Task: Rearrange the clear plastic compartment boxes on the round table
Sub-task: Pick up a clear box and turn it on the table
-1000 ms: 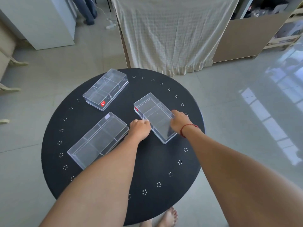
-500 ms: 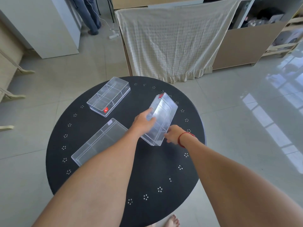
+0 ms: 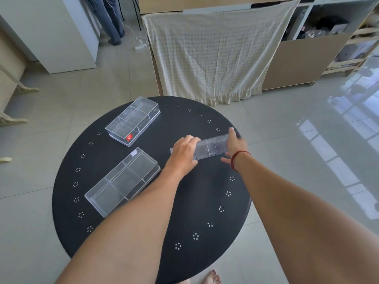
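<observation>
Three clear plastic compartment boxes are on or over the round black table (image 3: pixel 123 232). One box with a red sticker (image 3: pixel 133 120) lies flat at the far left. A second box (image 3: pixel 122 181) lies flat at the near left. The third box (image 3: pixel 211 147) is turned on its long side, held crosswise over the table's right half. My left hand (image 3: pixel 183 153) grips its left end. My right hand (image 3: pixel 233 145), with a red string on the wrist, grips its right end.
A cream cloth (image 3: pixel 213 54) hangs over furniture just beyond the table. A person's legs (image 3: pixel 112 19) stand at the far left by a white cabinet (image 3: pixel 53 35). Wooden shelves (image 3: pixel 348 37) are at the far right. My bare foot (image 3: pixel 212 276) shows below the table's near edge.
The third box lay flat between my hands a second ago. Both hands lifted it, tipped it onto its long side and swung it crosswise toward the table's right.
</observation>
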